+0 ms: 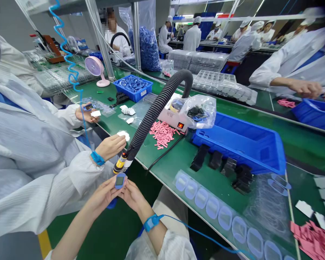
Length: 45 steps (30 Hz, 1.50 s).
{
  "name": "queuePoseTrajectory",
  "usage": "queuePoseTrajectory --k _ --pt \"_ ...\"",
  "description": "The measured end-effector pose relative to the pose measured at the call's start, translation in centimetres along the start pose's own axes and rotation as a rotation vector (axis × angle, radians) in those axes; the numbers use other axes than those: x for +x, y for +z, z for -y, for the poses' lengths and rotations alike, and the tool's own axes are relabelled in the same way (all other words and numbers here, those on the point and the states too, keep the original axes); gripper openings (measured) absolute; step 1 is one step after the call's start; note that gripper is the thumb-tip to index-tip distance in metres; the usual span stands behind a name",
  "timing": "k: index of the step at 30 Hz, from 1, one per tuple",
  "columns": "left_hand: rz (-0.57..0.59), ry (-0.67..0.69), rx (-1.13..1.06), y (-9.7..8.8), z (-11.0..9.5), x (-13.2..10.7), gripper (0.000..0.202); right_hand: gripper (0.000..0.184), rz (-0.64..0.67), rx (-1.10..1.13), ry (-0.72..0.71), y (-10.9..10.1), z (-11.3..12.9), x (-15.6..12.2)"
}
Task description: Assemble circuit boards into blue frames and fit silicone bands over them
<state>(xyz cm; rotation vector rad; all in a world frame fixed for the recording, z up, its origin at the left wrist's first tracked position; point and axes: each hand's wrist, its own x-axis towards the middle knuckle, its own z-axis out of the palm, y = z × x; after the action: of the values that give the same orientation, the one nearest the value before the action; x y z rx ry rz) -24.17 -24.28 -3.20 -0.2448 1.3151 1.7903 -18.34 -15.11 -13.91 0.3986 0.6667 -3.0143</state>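
My left hand and my right hand together pinch a small blue device with a screen, held just under the yellow-tipped nozzle of a black ribbed hose. Both hands hang below the green bench's front edge, over my lap. A blue wrist strap with a coiled cord sits on my right wrist. A clear tray with a row of blue pieces lies on the bench to my right.
A co-worker's hand at my left holds a white piece. On the green bench are pink strips, a blue bin, black parts, a bagged pink box and a pink fan. Other workers sit across.
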Motion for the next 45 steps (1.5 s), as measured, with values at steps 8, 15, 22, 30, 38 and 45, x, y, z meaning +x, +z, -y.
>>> queuePoseTrajectory --k 8,15,22,30,38,45 --pt "-0.132 0.031 -0.036 -3.2 -1.3 -2.9 0.034 0.026 0.092 -0.103 0.091 2.0 0.7 0.2" --pt "-0.211 -0.007 -0.002 0.6 -0.3 -1.5 0.046 0.027 -0.005 -0.15 0.089 0.7 0.6 -7.2" --pt "-0.043 -0.143 0.062 3.1 4.2 -3.2 0.025 0.053 0.016 -0.036 -0.038 2.8 4.8 -17.5" --pt "0.377 -0.19 0.033 16.0 8.0 -6.7 0.025 0.047 -0.283 0.128 -0.469 3.0 13.1 -27.8" --pt "0.6 -0.353 -0.063 24.1 10.0 -10.8 0.02 0.038 -0.348 0.234 -0.596 3.8 16.3 -32.5" --pt "0.547 -0.409 -0.058 25.8 10.6 -11.9 0.02 0.053 -0.454 0.149 -0.663 1.3 14.7 -33.6"
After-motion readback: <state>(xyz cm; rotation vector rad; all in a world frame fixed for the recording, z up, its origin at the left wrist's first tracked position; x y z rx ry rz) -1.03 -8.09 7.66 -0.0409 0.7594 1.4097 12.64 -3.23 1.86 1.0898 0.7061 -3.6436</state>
